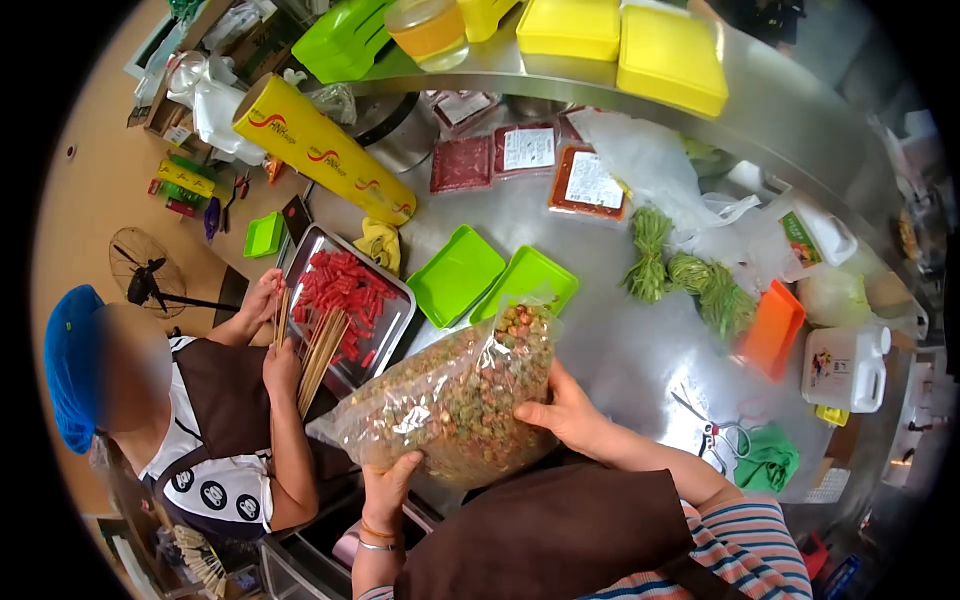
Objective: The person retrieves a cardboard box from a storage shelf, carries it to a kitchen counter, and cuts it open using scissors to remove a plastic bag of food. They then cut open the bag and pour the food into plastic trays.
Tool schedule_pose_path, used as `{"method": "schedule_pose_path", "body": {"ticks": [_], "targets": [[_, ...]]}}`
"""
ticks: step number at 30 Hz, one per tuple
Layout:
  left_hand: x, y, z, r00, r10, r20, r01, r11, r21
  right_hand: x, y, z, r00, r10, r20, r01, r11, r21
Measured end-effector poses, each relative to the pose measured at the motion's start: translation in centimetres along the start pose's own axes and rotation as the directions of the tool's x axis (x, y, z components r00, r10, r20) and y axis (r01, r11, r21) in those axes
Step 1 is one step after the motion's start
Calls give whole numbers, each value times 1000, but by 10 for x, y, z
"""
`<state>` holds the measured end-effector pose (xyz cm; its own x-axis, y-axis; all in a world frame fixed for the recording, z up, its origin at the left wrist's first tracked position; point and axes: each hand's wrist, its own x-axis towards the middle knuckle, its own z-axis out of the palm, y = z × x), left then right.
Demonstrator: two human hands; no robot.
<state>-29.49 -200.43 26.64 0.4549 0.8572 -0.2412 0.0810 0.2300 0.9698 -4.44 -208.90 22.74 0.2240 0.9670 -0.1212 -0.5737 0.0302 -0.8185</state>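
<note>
Nearest the camera, at 6 o'clock, is the wearer's brown apron (pixel 560 540). Beyond it spreads the steel bench (pixel 600 350); its far right side blurs into the dark rim. At 8 to 9 o'clock a co-worker (pixel 225 430), head blurred, holds wooden skewers (pixel 323 352) by the steel tray (pixel 400 340) of red strips (pixel 345 290). The clear plastic bag (pixel 450 400), full of what look like dried green and reddish peppercorns, is held up just below centre, in front of the green trays (pixel 457 275) and overlapping them in view. The yellow tube (pixel 325 150) stands at 10 to 11 o'clock; packs of red meat (pixel 461 164) lie near 12, green vegetable bundles (pixel 650 255) towards 2, scissors (pixel 712 435) at 4.

The step in hand seems to be holding or handling this bag. Its slack film and loose filling would call for support from both sides in any shift or tilt. The right hand (pixel 575 415) presses its thumb on the bag's near face at the right edge; the left hand (pixel 390 492) pinches the lower left edge. In each grip the fingers behind are mostly hidden. Whether the bag is sealed, I cannot tell.
</note>
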Motion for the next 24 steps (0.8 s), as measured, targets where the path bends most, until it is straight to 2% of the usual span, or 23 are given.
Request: {"method": "schedule_pose_path", "body": {"ticks": [4,5,6,8,9,11,12,13,15,17,20,22,24], "targets": [[7,-28,7,989,89,117,-82,995,-62,-27,-39,-1,992,-117,-39,109,979,-174],[13,-37,9,984,109,142,-99,992,-74,-36,-46,-1,992,-114,-63,105,985,-134],[21,-45,10,954,168,249,-208,967,144,-42,-48,-6,989,-124,-76,111,981,-158],[29,-56,27,923,149,354,-190,978,85,-52,-40,-26,970,-234,-65,207,936,-286],[34,-61,35,904,138,405,-176,983,58,-52,-31,-40,961,-273,-42,238,895,-376],[40,-78,40,873,-60,484,118,989,-91,-59,-7,-63,968,-223,-117,169,920,-354],[40,-78,43,863,-106,494,196,971,-135,-60,-5,-64,968,-186,-168,126,941,-315],[39,-76,44,861,-131,492,248,952,-181,-60,-5,-65,958,-255,-130,201,922,-331],[35,-64,47,868,-93,487,219,953,-210,-64,-9,-63,965,-231,-125,174,919,-354],[33,-41,59,875,122,468,31,952,-305,-66,-14,-61,968,-224,-111,166,908,-384],[26,-18,68,893,175,414,-6,926,-379,-75,-20,-60,981,-184,-65,155,935,-320],[30,-23,60,884,175,434,-47,956,-290,-81,-22,-62,973,-196,-118,125,887,-444],[34,-25,63,893,204,402,-81,950,-301,-90,-13,-77,958,-261,-115,174,854,-490]]}}
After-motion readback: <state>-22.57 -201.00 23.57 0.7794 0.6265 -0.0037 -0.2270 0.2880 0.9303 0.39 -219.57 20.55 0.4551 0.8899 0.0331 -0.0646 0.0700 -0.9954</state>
